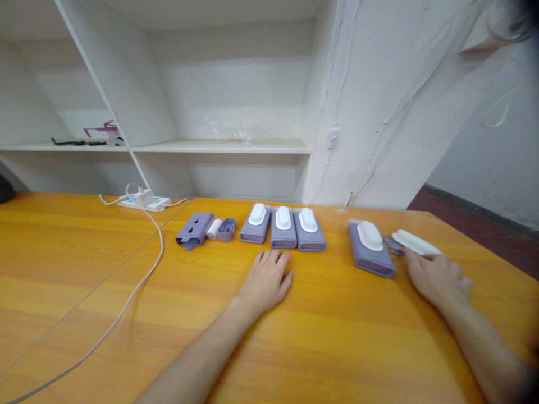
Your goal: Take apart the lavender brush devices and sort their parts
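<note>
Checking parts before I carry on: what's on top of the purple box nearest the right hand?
A white oblong piece sits on the purple box. The box's surface directly beneath that piece is covered, so it cannot be seen.

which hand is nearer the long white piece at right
Right: right hand at the near edge of the long white piece; left hand well left of it, near three purple boxes.

Wide bare stretch of table (328, 325) between left hand (266, 278) and right hand (438, 280). Hand-passable gap between row of three boxes (283, 238) and lone box (373, 259) to right. Row packed close; left hand blocks part of near side. Far side: shelf unit (223, 150) behind table. Lone box stands left of right hand, white tray (415, 242) at its far side. Left: cable (162, 244) crosses table.
</note>
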Tool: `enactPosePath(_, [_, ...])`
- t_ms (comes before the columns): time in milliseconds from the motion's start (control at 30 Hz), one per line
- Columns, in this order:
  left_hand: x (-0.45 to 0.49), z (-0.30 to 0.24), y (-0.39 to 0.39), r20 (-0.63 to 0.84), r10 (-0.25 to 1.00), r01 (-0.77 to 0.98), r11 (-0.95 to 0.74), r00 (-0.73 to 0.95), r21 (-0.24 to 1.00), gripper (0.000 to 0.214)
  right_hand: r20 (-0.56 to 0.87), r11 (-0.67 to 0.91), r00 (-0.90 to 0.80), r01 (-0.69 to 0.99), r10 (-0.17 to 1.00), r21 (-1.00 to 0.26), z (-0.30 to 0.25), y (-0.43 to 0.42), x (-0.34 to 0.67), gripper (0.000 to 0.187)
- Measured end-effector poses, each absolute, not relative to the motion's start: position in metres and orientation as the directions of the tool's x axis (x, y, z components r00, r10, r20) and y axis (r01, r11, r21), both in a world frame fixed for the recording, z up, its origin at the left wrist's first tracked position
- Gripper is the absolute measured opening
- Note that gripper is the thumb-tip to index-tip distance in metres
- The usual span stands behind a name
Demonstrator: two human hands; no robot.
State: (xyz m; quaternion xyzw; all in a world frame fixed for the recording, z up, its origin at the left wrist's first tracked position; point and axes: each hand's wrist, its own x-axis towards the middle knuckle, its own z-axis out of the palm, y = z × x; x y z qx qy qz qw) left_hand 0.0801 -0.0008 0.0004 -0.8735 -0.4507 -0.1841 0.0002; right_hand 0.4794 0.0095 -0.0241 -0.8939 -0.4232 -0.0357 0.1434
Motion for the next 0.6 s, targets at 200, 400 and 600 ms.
enactPosePath(200, [0.080, 0.000, -0.001, 0.321, 0.787, 0.787, -0.594, 0.526, 0.167, 0.034, 0.356, -0.596, 0.648, 0.760, 0.673, -0.257, -0.022, 0.007, 0.487, 0.068])
enactPosePath(400, [0.080, 0.000, 0.000, 0.332, 0.781, 0.783, -0.600, 0.529, 0.166, 0.034, 0.432, -0.464, 0.494, 0.867, 0.755, -0.181, -0.027, 0.017, 0.510, 0.055])
enactPosePath(600, [0.081, 0.000, -0.001, 0.331, 0.781, 0.784, -0.599, 0.529, 0.160, 0.035, 0.363, -0.624, 0.635, 0.764, 0.682, -0.166, -0.033, 0.019, 0.518, 0.054])
